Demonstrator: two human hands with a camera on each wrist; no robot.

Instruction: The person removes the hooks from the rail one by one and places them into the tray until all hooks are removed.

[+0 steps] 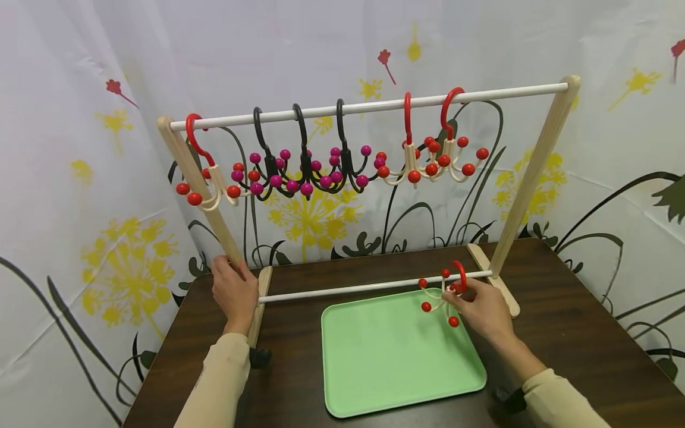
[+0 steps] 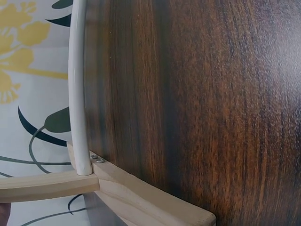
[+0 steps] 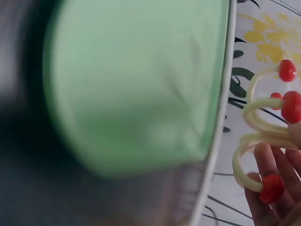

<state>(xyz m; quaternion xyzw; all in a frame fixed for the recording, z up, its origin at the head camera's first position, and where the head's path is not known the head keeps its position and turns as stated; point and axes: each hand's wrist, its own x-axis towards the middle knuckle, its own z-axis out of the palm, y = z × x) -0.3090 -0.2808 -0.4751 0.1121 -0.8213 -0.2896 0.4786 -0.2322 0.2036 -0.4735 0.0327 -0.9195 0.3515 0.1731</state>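
Note:
My left hand grips the lower part of the left wooden post of a hanging rack; in the left wrist view only a sliver of it shows beside the post. Over the right part of a green tray, my right hand holds a multi-arm hook hanger with a red hook, cream arms and red ball tips. The right wrist view shows its curved arms and red balls close to the fingers. On the rack's white top rod hang several similar hangers, black ones with magenta balls between red-and-cream ones.
A white lower rod runs between the posts just behind the tray. Wooden feet carry the rack on the dark wood table. A patterned curtain hangs close behind. The right post leans outward in view.

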